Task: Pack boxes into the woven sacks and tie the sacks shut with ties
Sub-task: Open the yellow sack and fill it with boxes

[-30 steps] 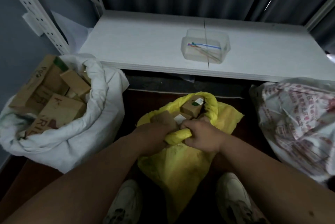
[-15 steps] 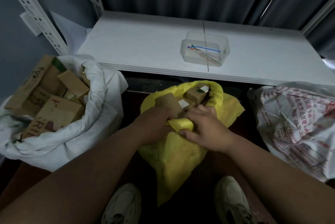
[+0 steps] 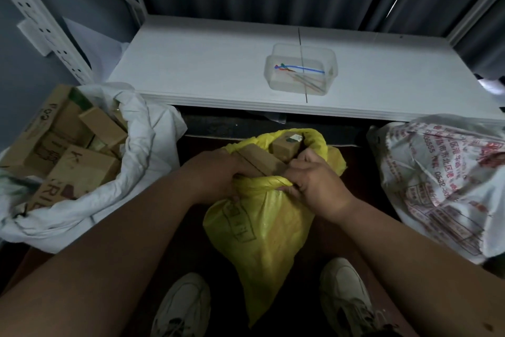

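Observation:
A yellow woven sack [image 3: 262, 230] stands on the floor between my feet. Its rolled rim is gripped on the near side by both hands: my left hand [image 3: 218, 175] at the left, my right hand [image 3: 314, 181] at the right. Two brown cardboard boxes stick out of its mouth, a long one [image 3: 259, 160] by my left hand and a smaller one with a white label [image 3: 285, 144] behind it. Coloured ties [image 3: 300, 71] lie in a clear plastic tub [image 3: 300, 70] on the white shelf [image 3: 205, 71].
A white sack [image 3: 142, 162] at the left holds several brown boxes [image 3: 79, 164]. At the right lies a white sack with red print [image 3: 442, 181]. My two white shoes [image 3: 183, 306] are below the yellow sack. A metal rack post [image 3: 41, 22] rises at the left.
The yellow sack has been lifted and its rim pulled up around the boxes. Both hands shifted slightly up and apart along the rim.

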